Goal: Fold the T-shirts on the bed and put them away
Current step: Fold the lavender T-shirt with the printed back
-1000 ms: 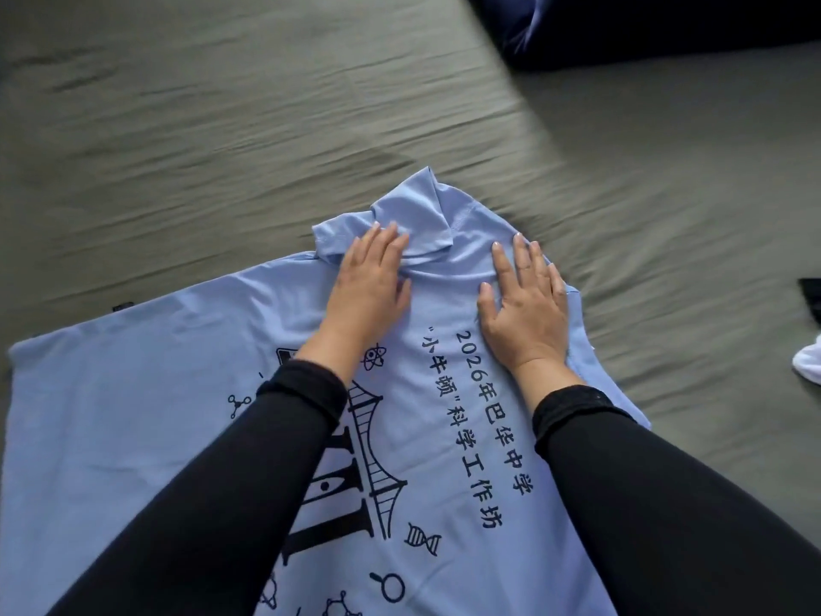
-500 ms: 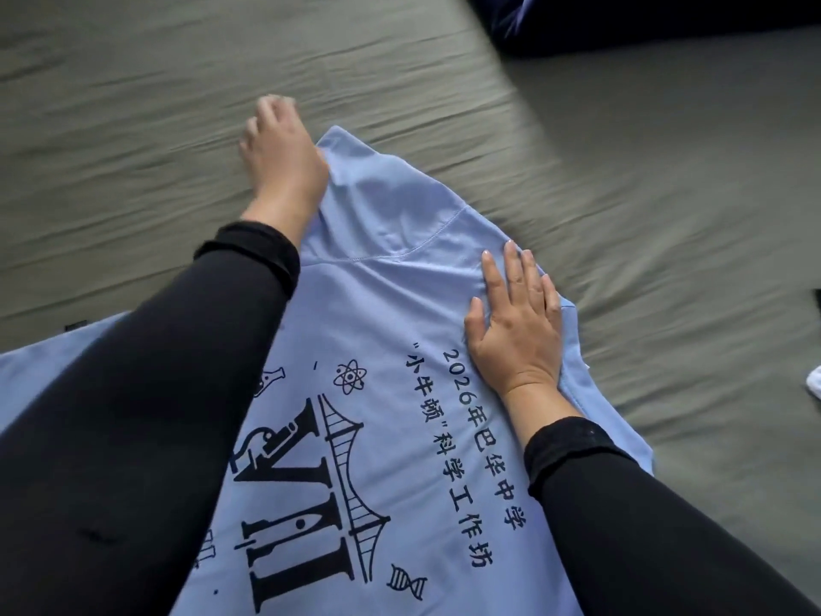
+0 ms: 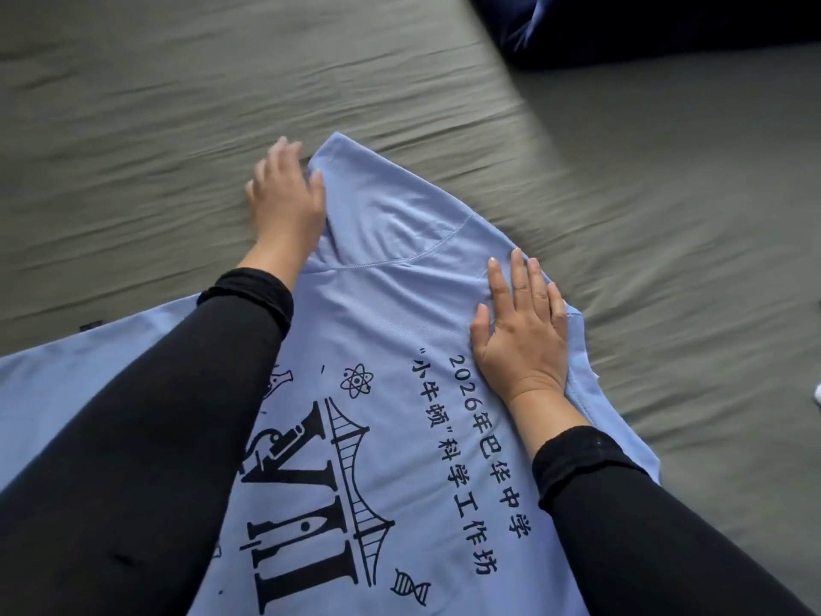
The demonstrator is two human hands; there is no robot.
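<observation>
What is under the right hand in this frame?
The right hand lies flat on the light blue T-shirt, near its shoulder edge. The shirt rests on the grey-green bed sheet; anything beneath the shirt there is covered.
</observation>
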